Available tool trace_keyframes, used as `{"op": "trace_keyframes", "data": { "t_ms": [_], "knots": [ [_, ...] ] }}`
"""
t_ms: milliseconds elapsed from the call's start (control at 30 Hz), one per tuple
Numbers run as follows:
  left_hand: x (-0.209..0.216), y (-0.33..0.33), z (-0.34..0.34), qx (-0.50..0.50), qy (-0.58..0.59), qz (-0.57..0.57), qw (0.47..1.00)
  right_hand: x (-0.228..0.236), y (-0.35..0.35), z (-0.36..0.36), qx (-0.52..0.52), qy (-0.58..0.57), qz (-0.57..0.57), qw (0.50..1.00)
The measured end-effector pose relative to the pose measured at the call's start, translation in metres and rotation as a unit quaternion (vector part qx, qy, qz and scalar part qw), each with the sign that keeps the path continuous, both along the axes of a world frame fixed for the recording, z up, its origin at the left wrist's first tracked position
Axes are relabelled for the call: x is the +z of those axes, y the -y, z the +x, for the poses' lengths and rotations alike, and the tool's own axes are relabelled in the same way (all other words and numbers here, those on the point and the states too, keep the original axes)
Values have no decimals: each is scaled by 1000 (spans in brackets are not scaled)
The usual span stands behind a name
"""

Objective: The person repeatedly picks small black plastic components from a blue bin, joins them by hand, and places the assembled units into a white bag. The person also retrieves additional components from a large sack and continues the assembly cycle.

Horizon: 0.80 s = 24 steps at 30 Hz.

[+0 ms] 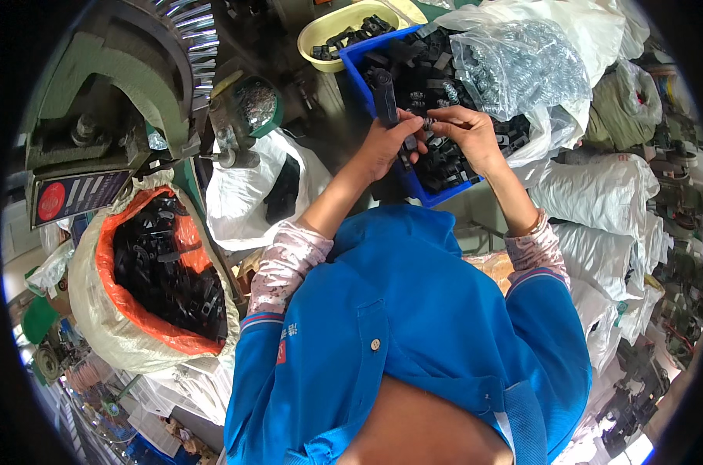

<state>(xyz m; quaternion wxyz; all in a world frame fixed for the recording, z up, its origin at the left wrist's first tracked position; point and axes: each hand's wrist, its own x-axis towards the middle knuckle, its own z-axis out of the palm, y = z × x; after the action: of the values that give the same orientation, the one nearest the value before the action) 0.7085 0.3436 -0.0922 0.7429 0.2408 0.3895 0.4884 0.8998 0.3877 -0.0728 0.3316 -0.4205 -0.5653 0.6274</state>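
the left hand (384, 143) grips a long flat black plastic part (385, 97) above the blue plastic bin (359, 58); the right hand (469, 133) pinches a small metal spring (427, 122) against it. a loosened pinch would likely drop the spring among the black pieces.

A clear plastic bag (522, 66) filled with small metal parts rests at the upper right, on the far corner of a blue bin (417, 190). A white sack with an orange liner (146, 287), open and holding black parts, stands at the left. An open white bag (254, 190) sits just right of it. Tied white sacks (599, 198) are stacked along the right side. A dark rectangular label plate with a red disc (76, 198) is fixed to the green machine (115, 70), upper left; its markings are probably printed, but the view is too blurred to confirm.
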Motion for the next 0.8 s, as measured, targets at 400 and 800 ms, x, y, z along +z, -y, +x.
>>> {"op": "trace_keyframes", "data": {
  "t_ms": [400, 800],
  "knots": [
    [-16, 3, 3, 26, -74, -15, 997, 1, -14, -5, -31, 263, 356, 896],
    [-5, 7, 15, 56, -67, -53, 995, -2, 14, -16, -28, 84, 25, 996]
  ]
}}
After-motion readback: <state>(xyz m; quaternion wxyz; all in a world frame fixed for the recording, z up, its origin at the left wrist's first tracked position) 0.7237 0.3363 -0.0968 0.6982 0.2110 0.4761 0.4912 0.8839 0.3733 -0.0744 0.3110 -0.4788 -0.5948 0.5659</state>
